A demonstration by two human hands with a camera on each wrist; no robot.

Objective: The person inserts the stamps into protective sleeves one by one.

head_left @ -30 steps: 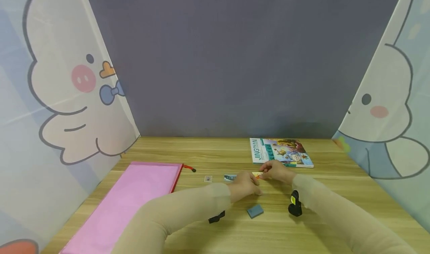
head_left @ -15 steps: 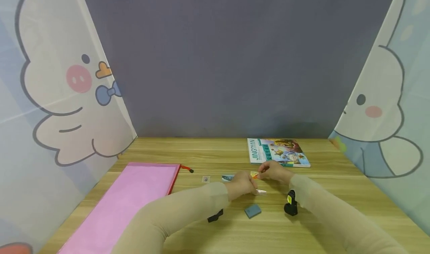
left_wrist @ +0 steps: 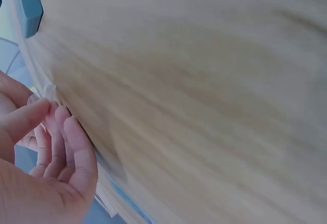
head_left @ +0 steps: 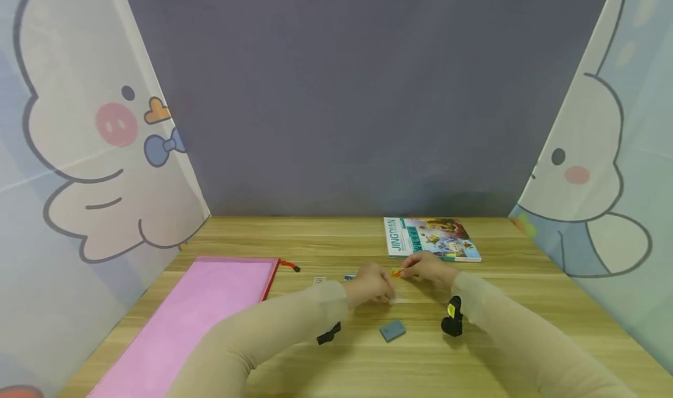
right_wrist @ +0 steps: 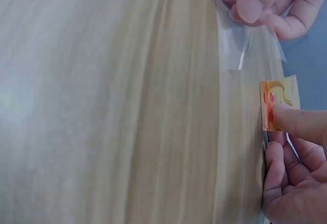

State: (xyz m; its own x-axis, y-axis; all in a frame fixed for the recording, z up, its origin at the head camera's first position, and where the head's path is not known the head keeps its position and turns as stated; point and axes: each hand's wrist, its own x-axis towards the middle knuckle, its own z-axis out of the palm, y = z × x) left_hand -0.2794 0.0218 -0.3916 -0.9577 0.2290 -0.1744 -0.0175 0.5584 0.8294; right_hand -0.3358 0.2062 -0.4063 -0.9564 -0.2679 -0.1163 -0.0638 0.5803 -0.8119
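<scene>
My right hand (head_left: 430, 267) pinches a yellow-orange postage stamp (right_wrist: 278, 88) with a perforated edge between thumb and fingers. Just left of it, my left hand (head_left: 373, 282) pinches a small clear plastic sleeve (right_wrist: 235, 45), also showing as a glint at the fingertips in the left wrist view. The sleeve hangs close to the stamp but apart from it in the right wrist view. Partly hidden behind the left hand and sleeve lie a bluish stamp (head_left: 349, 277) and a small pale stamp (head_left: 319, 280) on the table.
A small blue-grey block (head_left: 392, 330) lies in front of the hands. Behind them is a colourful book (head_left: 431, 238). At left, a pink zip pouch (head_left: 210, 298) with red edging covers much of the table. Dark straps with cameras (head_left: 452, 319) hang under both wrists.
My left hand has drawn slightly left and back with the clear sleeve, covering more of the bluish stamp. My right hand keeps hold of the yellow-orange stamp. The head view has turned slightly right.
</scene>
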